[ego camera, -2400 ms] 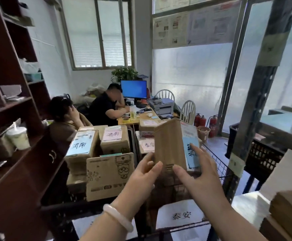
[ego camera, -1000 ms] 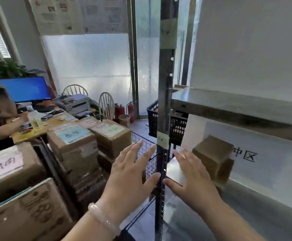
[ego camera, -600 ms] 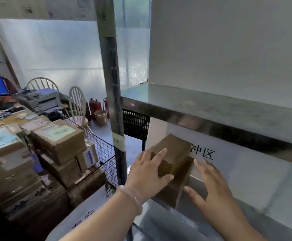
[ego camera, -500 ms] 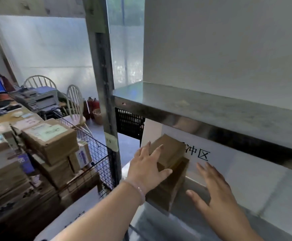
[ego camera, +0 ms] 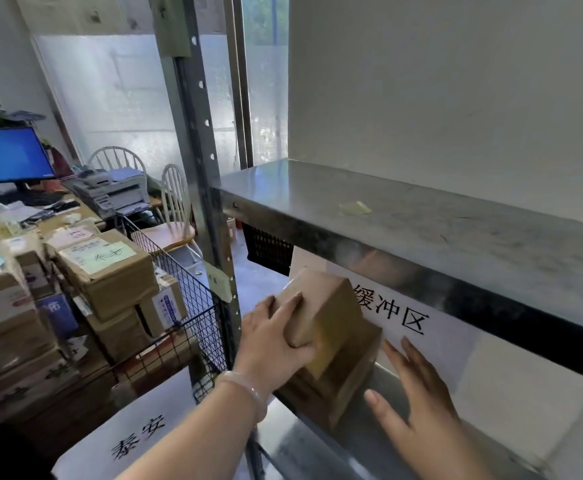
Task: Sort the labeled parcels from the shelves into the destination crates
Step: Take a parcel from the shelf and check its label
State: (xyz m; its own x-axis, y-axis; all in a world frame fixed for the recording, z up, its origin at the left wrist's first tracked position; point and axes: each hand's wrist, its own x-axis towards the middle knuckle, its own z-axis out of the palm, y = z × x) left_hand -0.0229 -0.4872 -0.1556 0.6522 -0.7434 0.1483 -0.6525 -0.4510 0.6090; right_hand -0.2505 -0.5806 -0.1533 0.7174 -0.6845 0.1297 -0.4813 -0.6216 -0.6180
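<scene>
Head cam: left grip (ego camera: 276, 337) is clamping the top parcel (ego camera: 324, 306) of a small stack (ego camera: 338, 386) sitting on the lower shelf (ego camera: 318, 455). Right grip (ego camera: 418, 410) is hovering spread apart beside it, empty. Wire crate (ego camera: 193, 306) is already holding lots of boxes (ego camera: 106, 268), so guessing mostly this stack is remaining.

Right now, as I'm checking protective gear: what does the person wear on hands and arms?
No gloves or sleeves show; both forearms are bare. A pale translucent bangle circles the wrist of the left hand; the right hand wears nothing.
</scene>
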